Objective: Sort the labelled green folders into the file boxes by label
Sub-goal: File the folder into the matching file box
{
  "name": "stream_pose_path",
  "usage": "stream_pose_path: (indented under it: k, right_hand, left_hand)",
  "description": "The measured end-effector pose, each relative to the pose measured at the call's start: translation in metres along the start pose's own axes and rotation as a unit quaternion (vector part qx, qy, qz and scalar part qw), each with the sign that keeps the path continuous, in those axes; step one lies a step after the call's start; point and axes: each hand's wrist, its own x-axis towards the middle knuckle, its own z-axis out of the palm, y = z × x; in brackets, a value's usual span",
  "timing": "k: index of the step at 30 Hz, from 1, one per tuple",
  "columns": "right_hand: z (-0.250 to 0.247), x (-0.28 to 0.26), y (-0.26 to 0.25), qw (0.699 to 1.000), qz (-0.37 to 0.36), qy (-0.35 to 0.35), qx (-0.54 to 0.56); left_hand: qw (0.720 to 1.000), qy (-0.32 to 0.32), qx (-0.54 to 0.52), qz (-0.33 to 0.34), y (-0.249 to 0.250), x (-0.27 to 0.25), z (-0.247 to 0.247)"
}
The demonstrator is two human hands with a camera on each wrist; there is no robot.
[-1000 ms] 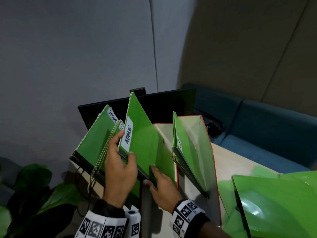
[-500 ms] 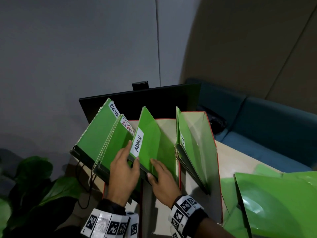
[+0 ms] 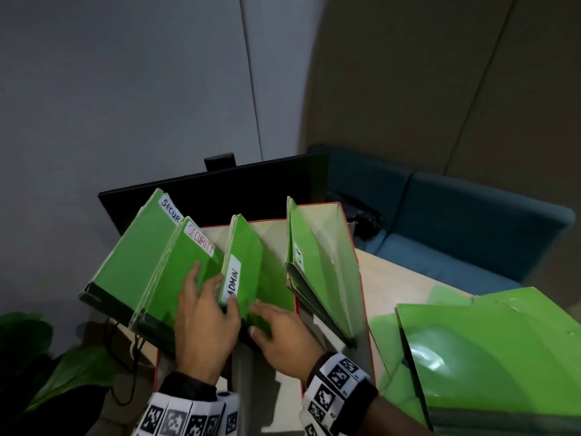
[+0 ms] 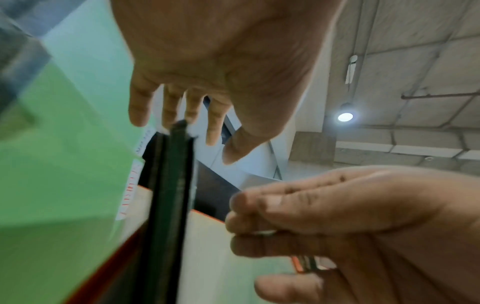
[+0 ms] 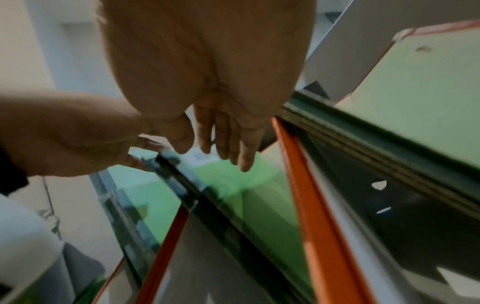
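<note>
Head view: ADMIN folder (image 3: 248, 272) stood tilted in the middle file box (image 3: 276, 225), orange-edged, its white label facing the camera. L hand (image 3: 204, 322) rested at the folder's near left edge, fingers (image 3: 193, 273) straight and spread, reaching up over the SECURITY folder (image 3: 176, 278) beside it, thumb touching the bottom of the ADMIN label; not gripping anything that could be seen. R hand (image 3: 279, 332) lay flat against the ADMIN folder's lower front face, fingers extended and relaxed, also not curled round anything. L-wrist view showed the L hand (image 4: 221, 61) w/ fingers straight above a dark folder spine, the R hand (image 4: 337, 216) close by to the right. R-wrist view showed the R hand (image 5: 207, 72) w/ fingers straight, pointing down at green sheet between orange box edges. Left of the SECURITY folder, another green folder labelled SECUR (image 3: 132, 247) leaned outward, label partly cut off. Right box (image 3: 349, 234) held a further bunch of green folders (image 3: 301, 256), label too small to read. More loose green folders (image 3: 490, 357) lay on the counter (image 3: 396, 278) at right. Behind the boxes a dark monitor (image 3: 220, 190); blue sofa (image 3: 456, 221) beyond; plant leaves (image 3: 63, 372) at lower left.
</note>
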Motion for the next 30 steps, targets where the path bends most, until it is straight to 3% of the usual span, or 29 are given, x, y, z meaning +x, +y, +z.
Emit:
stream_pose_path:
  k: [3,5,8,10,15,23,30]
  right_hand:
    - [-0.036,-0.022,-0.001,0.998,-0.037,0.029,0.037]
    - [-0.063,-0.04,0.008,0.995,-0.018,0.06,0.077]
    - [-0.101,-0.068,0.037,0.981,0.027,0.165,0.098]
    - [-0.124,-0.09,0.059,0.971,0.057,0.222,0.073]
    - [-0.169,-0.151,0.107,0.945,0.147,0.288,0.044]
    - [-0.209,-0.263,0.175,0.898,0.317,0.305,-0.026]
    - [-0.225,-0.354,0.233,0.813,0.517,0.254,-0.088]
  left_hand:
    - [0.997,0.024,-0.039,0.067,0.031,-0.002,0.001]
    - [0.989,0.025,-0.082,0.123,0.06,-0.008,0.006]
    - [0.969,0.016,-0.142,0.203,0.101,-0.019,0.026]
    - [0.956,-0.017,-0.171,0.236,0.127,-0.03,0.045]
    - [0.917,-0.133,-0.234,0.293,0.185,-0.07,0.101]
    - [0.866,-0.301,-0.201,0.345,0.235,-0.139,0.188]
    - [0.847,-0.406,-0.13,0.318,0.249,-0.179,0.231]
